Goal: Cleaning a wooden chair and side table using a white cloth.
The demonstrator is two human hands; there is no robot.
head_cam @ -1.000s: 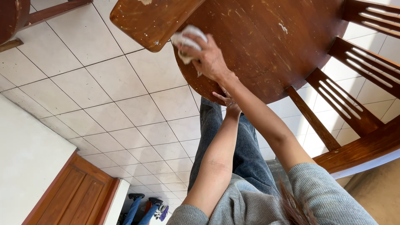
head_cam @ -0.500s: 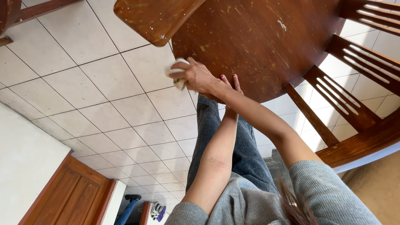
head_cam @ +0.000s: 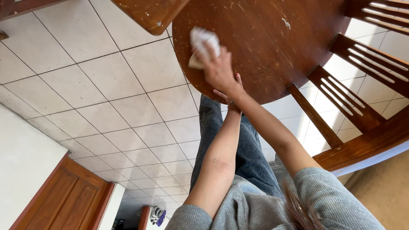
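My right hand [head_cam: 219, 70] is shut on a crumpled white cloth [head_cam: 203, 44] and presses it onto the round, dark wooden table [head_cam: 272, 47] near its left rim. The tabletop is scuffed, with pale specks. My left hand [head_cam: 228, 94] sits at the table's near edge, just under my right wrist. Only a few of its fingers show against the rim, and the rest is hidden. Both arms reach forward from grey sleeves, over my legs in blue jeans [head_cam: 251, 149].
A wooden chair [head_cam: 358, 85] with a slatted back stands close to the table on the right. Another wooden seat [head_cam: 149, 15] juts in at the top. Pale floor tiles [head_cam: 106, 106] cover the left. A wooden door [head_cam: 64, 200] and shoes [head_cam: 157, 215] lie at the lower left.
My right hand has slid the cloth from the table's left rim back up onto the tabletop, in a back-and-forth rubbing motion. My left hand has stayed at the near edge.
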